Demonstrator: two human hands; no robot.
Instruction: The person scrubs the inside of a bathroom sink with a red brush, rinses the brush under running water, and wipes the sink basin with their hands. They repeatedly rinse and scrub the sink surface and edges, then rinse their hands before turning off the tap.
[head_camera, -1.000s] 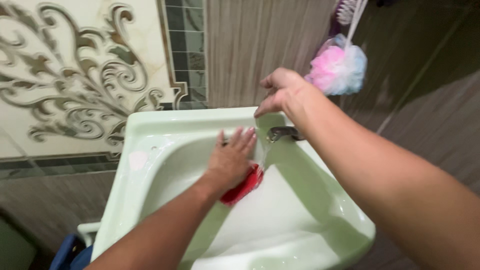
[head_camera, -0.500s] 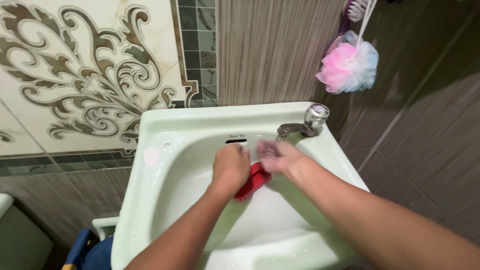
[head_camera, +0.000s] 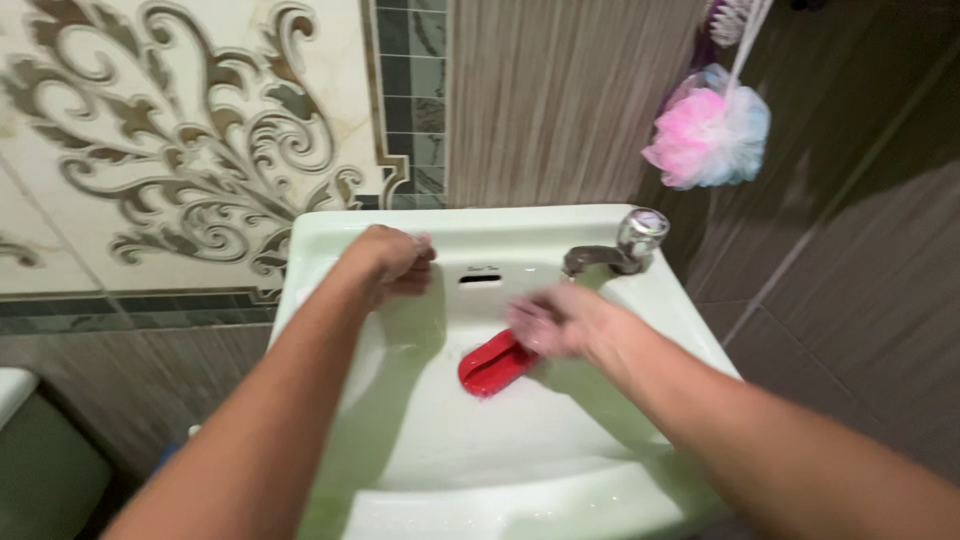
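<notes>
A red oval brush (head_camera: 490, 367) lies in the basin of a pale green sink (head_camera: 540, 225). My right hand (head_camera: 552, 320) is blurred, and its fingers lie over the brush's upper end, just below the metal tap (head_camera: 612, 252). Whether it grips the brush is unclear. My left hand (head_camera: 388, 262) is up at the sink's back left rim, away from the brush. Its fingers are curled closed, and nothing shows in them. My left forearm hides the sink's left rim.
A pink and blue bath pouf (head_camera: 708, 138) hangs on the dark tiled wall at the upper right. A wall with ornate scroll-pattern tiles (head_camera: 200, 150) stands behind the sink. A pale rounded fixture edge (head_camera: 15, 385) shows at the lower left.
My left hand has let go of the red brush and moved up to the back left rim. My right hand came down from the tap to the brush.
</notes>
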